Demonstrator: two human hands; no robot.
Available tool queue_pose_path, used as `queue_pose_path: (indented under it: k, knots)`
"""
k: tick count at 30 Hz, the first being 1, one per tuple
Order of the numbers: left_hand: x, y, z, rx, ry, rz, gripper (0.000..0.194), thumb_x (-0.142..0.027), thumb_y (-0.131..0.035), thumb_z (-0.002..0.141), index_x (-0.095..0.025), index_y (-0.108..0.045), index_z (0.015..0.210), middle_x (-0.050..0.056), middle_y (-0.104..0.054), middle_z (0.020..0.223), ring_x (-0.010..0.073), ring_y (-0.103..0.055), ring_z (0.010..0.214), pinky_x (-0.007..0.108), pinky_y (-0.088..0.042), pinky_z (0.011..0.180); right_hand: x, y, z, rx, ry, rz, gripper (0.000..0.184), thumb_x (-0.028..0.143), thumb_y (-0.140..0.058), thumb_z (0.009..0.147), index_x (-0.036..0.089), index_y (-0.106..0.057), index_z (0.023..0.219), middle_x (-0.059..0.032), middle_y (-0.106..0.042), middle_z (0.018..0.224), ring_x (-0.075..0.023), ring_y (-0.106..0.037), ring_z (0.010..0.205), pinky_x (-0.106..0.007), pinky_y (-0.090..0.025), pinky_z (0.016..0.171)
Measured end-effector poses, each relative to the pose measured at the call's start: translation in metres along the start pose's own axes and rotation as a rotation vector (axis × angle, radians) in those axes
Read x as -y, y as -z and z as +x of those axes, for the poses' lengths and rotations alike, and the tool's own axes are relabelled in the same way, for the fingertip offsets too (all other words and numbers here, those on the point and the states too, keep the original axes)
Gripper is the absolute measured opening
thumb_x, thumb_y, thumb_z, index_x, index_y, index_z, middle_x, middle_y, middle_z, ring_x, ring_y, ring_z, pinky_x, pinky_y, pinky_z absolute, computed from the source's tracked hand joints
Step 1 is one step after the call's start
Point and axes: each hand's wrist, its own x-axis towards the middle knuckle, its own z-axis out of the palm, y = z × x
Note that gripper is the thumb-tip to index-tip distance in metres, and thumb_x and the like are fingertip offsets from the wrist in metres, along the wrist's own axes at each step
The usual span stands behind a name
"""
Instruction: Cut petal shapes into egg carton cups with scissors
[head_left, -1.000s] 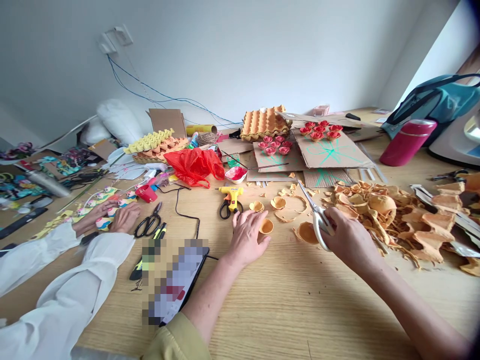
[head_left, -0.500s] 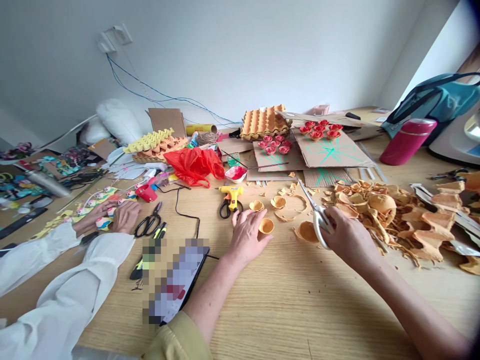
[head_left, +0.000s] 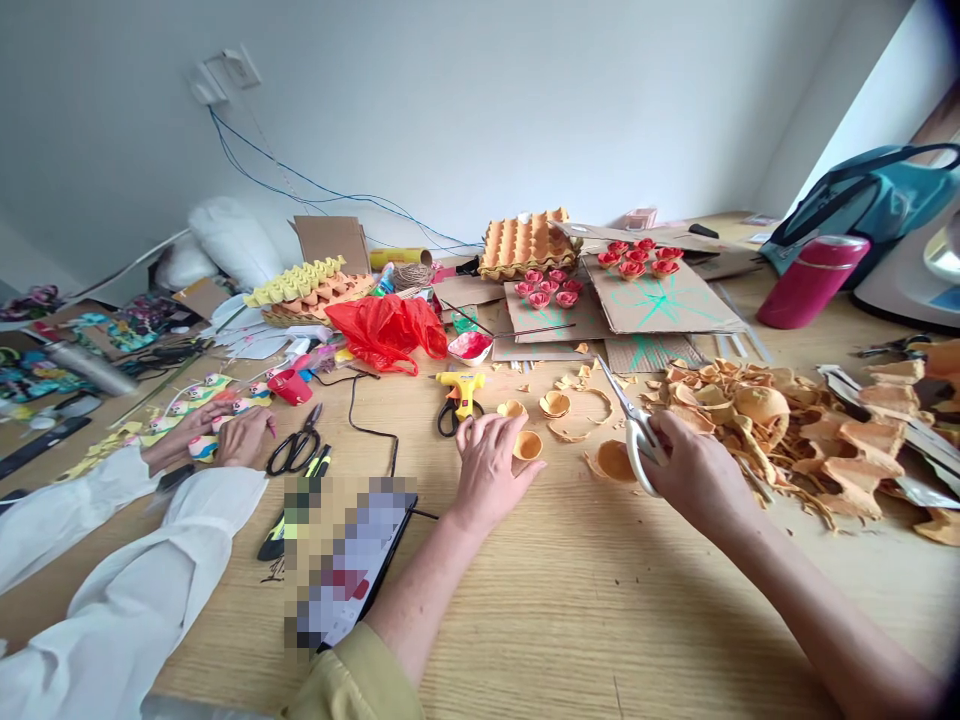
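Observation:
My right hand (head_left: pixel 694 465) is closed around the white handles of a pair of scissors (head_left: pixel 639 440), whose blades point away from me. Just left of the handles lies an orange egg-carton cup (head_left: pixel 616 460) with a ragged edge. My left hand (head_left: pixel 491 465) rests low over the table with its fingers stretched forward and the thumb out to the right. Between thumb and fingers stands a trimmed egg-carton cup (head_left: pixel 528 446); whether the fingers touch it I cannot tell. Behind are another small cup (head_left: pixel 512 408), partly covered by the fingers, and a petalled one (head_left: pixel 555 404).
A yellow glue gun (head_left: pixel 460 385) and black scissors (head_left: pixel 451 415) lie beyond my left hand. Carton scraps (head_left: pixel 757 410) heap up at right. Red flowers (head_left: pixel 634 262) sit on cardboard (head_left: pixel 667 305). A phone (head_left: pixel 360 575) lies left; a co-worker's hands (head_left: pixel 241 432) work beyond it.
My left hand has shifted slightly left, and its fingers now cover more of the small cup behind. My right hand keeps the scissors in nearly the same place.

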Motion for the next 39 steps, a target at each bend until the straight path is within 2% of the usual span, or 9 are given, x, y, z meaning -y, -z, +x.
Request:
queue_pose_path:
  k: [3, 6, 9, 13, 20, 24, 29, 35, 39]
  knots:
    - [-0.014, 0.006, -0.003, 0.030, -0.164, -0.071, 0.045, -0.034, -0.063, 0.088, -0.025, -0.052, 0.130, 0.007, -0.063, 0.125, 0.0261, -0.050, 0.121, 0.046, -0.035, 0.106, 0.003, 0.000, -0.002, 0.001, 0.003, 0.069, 0.019, 0.039, -0.058, 0.079, 0.025, -0.046, 0.075, -0.0004, -0.057, 0.060, -0.0176, -0.048, 0.052, -0.027, -0.030, 0.051]
    - [-0.031, 0.006, -0.007, 0.077, -0.282, -0.148, 0.042, -0.036, -0.062, 0.089, -0.025, -0.054, 0.129, 0.009, -0.059, 0.130, 0.0255, -0.050, 0.121, 0.045, -0.038, 0.106, 0.011, 0.000, -0.006, 0.072, 0.000, 0.213, 0.024, 0.042, -0.060, 0.079, 0.025, -0.044, 0.073, 0.0027, -0.053, 0.058, -0.0152, -0.047, 0.051, -0.026, -0.033, 0.052]
    - [-0.042, 0.001, -0.012, 0.119, -0.286, -0.280, 0.029, -0.034, -0.062, 0.089, -0.023, -0.060, 0.116, 0.009, -0.058, 0.129, 0.0235, -0.053, 0.120, 0.041, -0.044, 0.104, 0.020, 0.000, -0.011, 0.202, -0.026, 0.414, 0.029, 0.047, -0.062, 0.079, 0.024, -0.046, 0.072, 0.0039, -0.052, 0.058, -0.0141, -0.047, 0.054, -0.025, -0.034, 0.050]
    - [-0.047, -0.001, -0.015, 0.167, -0.152, -0.569, 0.007, -0.027, -0.059, 0.090, -0.022, -0.062, 0.094, 0.009, -0.063, 0.118, 0.0213, -0.059, 0.114, 0.038, -0.049, 0.100, 0.024, -0.001, -0.012, 0.347, -0.061, 0.777, 0.036, 0.055, -0.065, 0.078, 0.022, -0.048, 0.076, 0.0031, -0.054, 0.063, -0.0144, -0.050, 0.058, -0.025, -0.038, 0.050]
    - [-0.047, 0.001, -0.013, 0.411, 0.284, -1.285, 0.027, -0.044, -0.058, 0.089, -0.018, -0.058, 0.094, 0.007, -0.064, 0.095, 0.0195, -0.062, 0.092, 0.033, -0.052, 0.082, 0.020, 0.008, -0.011, 0.370, 0.014, 1.042, 0.036, 0.052, -0.070, 0.079, 0.021, -0.055, 0.087, -0.0006, -0.058, 0.080, -0.0160, -0.054, 0.070, -0.027, -0.044, 0.061]
    - [-0.043, -0.005, -0.016, 0.511, 0.417, -1.482, 0.031, -0.046, -0.063, 0.085, -0.016, -0.057, 0.084, 0.005, -0.062, 0.088, 0.0168, -0.058, 0.085, 0.030, -0.046, 0.078, 0.023, 0.012, -0.014, 0.500, 0.066, 1.124, 0.035, 0.048, -0.073, 0.078, 0.022, -0.057, 0.094, -0.0038, -0.063, 0.093, -0.0190, -0.059, 0.083, -0.029, -0.048, 0.072]
    - [-0.042, -0.012, -0.019, 0.525, 0.558, -1.794, 0.033, -0.046, -0.067, 0.083, -0.015, -0.061, 0.094, 0.007, -0.064, 0.095, 0.0176, -0.061, 0.085, 0.029, -0.043, 0.072, 0.027, 0.010, -0.015, 0.614, 0.055, 1.241, 0.039, 0.046, -0.078, 0.075, 0.023, -0.056, 0.097, -0.0009, -0.060, 0.090, -0.0167, -0.055, 0.083, -0.028, -0.047, 0.072]
    - [-0.043, -0.009, -0.017, 0.567, 0.527, -1.819, 0.044, -0.050, -0.074, 0.077, -0.015, -0.061, 0.100, 0.007, -0.063, 0.092, 0.0181, -0.063, 0.081, 0.028, -0.044, 0.066, 0.026, -0.002, -0.017, 0.560, 0.018, 1.261, 0.039, 0.038, -0.081, 0.074, 0.022, -0.055, 0.098, 0.0018, -0.056, 0.085, -0.0138, -0.053, 0.076, -0.026, -0.044, 0.069]
    - [-0.040, -0.011, -0.017, 0.491, 0.497, -1.683, 0.036, -0.042, -0.078, 0.074, -0.015, -0.061, 0.090, 0.005, -0.062, 0.088, 0.0161, -0.059, 0.083, 0.026, -0.045, 0.068, 0.025, -0.010, -0.019, 0.494, 0.028, 1.208, 0.040, 0.041, -0.077, 0.077, 0.022, -0.054, 0.104, 0.0009, -0.058, 0.085, -0.0154, -0.054, 0.079, -0.027, -0.044, 0.071]
